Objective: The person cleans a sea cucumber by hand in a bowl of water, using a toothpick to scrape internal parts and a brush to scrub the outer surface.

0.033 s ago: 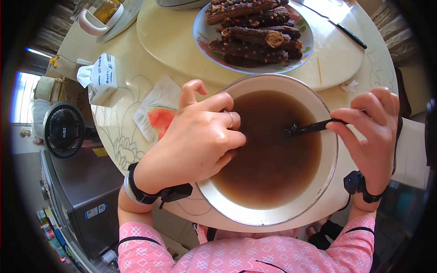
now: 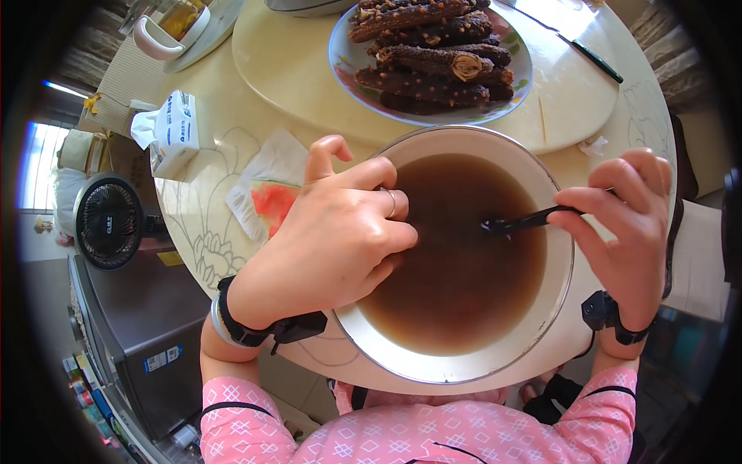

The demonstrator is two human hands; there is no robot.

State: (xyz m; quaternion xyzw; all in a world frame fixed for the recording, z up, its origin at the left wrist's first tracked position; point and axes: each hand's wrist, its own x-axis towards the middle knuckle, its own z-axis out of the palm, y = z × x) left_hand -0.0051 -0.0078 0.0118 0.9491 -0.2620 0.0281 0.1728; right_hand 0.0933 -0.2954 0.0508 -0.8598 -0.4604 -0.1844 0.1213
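Observation:
A wide pale basin (image 2: 447, 367) with a dark rim stands at the table edge, holding murky brown liquid (image 2: 456, 294). My left hand (image 2: 344, 224), a ring on one finger, reaches over the basin's left rim. Its little finger is raised, the others curl down, and their tips and anything between them are hidden. Between thumb and fingers, my right hand (image 2: 626, 209) pinches a slim black tool (image 2: 533, 222) at the right rim. The tool slants left over the liquid, its tip at or just under the surface; its exact kind I cannot make out.
Beyond the basin, a flowered plate (image 2: 340, 62) is piled with dark, bumpy sea cucumbers (image 2: 440, 58). To the left lie a watermelon piece (image 2: 272, 203) on a tissue (image 2: 267, 166) and a tissue box (image 2: 176, 127). A dark-handled knife (image 2: 597, 60) rests at the far right.
The black tool's tip has shifted slightly left, and my right hand has moved a little left with it. My left hand looks unmoved.

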